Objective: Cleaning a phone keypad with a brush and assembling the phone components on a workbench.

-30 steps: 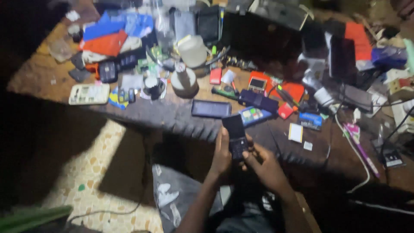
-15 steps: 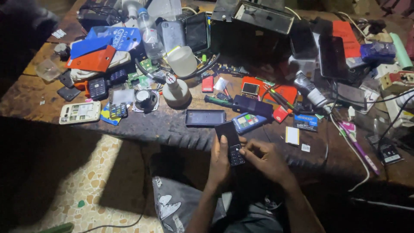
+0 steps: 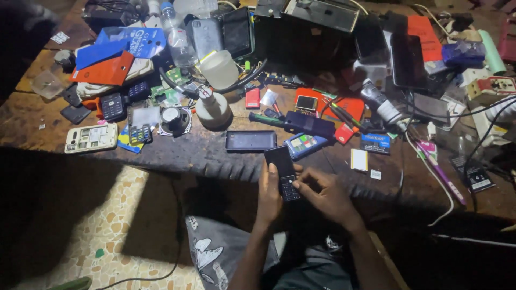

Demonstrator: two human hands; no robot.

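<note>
Hands are meeting low in the frame, just off the near edge of the scarred dark wooden table [image 3: 204,153]. We are cradling a small black bar-shaped keypad phone [image 3: 283,172] in our left hand [image 3: 269,196], fingers wrapping closed around its left side and back. Our right hand [image 3: 325,198] is curling in from the right, fingertips pressing on the phone's keypad. The phone is tilting upright above our lap, over the grey patterned cloth [image 3: 215,249].

Just beyond it on the table we are seeing a flat black rectangular phone [image 3: 250,140] lying face up, and beside that a small blue phone with a coloured screen [image 3: 305,145]. To the left a cream phone shell with its back open [image 3: 91,137] is sitting near the edge. Farther back a white round plastic bottle [image 3: 212,107] is standing, with an orange flat packet [image 3: 105,70] and a clear plastic water bottle [image 3: 177,37] behind.
</note>
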